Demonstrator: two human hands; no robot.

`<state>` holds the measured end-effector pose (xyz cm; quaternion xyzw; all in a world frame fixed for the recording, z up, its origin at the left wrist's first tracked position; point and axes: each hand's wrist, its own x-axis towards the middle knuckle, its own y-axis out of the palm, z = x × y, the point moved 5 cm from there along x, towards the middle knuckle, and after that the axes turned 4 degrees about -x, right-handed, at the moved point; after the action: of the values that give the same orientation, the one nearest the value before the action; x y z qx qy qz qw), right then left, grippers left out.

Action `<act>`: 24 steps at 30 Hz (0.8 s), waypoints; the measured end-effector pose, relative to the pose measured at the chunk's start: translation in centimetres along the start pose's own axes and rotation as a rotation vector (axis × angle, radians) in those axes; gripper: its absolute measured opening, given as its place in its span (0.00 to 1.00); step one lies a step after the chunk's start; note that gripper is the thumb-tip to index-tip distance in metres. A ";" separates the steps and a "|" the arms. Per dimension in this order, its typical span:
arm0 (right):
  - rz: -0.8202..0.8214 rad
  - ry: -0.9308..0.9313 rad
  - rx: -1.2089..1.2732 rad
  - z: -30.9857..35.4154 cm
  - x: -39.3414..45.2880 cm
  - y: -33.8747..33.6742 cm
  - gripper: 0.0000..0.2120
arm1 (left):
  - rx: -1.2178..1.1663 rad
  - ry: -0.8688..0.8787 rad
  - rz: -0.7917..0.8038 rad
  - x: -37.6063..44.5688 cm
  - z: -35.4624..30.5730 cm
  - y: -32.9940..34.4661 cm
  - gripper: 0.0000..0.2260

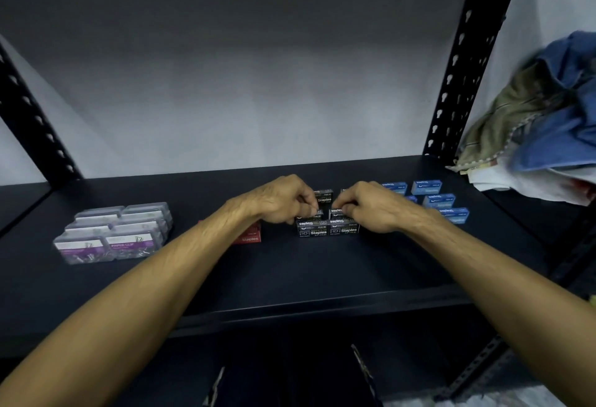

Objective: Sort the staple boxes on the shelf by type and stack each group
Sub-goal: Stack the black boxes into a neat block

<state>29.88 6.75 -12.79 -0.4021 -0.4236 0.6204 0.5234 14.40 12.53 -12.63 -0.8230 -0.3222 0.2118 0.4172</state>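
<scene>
Both hands squaring up black staple boxes [328,229] on the shelf [322,264].
Left hand [283,201] and right hand [367,206] are each pinching a box; a nudge risks toppling neighbours.

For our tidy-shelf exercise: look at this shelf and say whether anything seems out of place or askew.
The staple boxes look orderly. The odd thing is the heap of crumpled cloth spilling past the right post, loose beside the neat blue boxes.
</scene>
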 end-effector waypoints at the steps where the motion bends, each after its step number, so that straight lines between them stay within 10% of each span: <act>1: 0.000 -0.003 -0.001 0.1 0.0 0.0 0.14 | 0.007 -0.003 0.011 0.0 0.0 0.0 0.03; 24: 0.163 -0.021 -0.095 0.9 -1.0 0.2 0.23 | 0.131 -0.053 0.132 -0.9 -0.6 0.7 0.22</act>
<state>29.06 5.62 -12.66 -0.4530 -0.4238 0.6444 0.4471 14.41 11.25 -12.85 -0.8073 -0.2637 0.2809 0.4469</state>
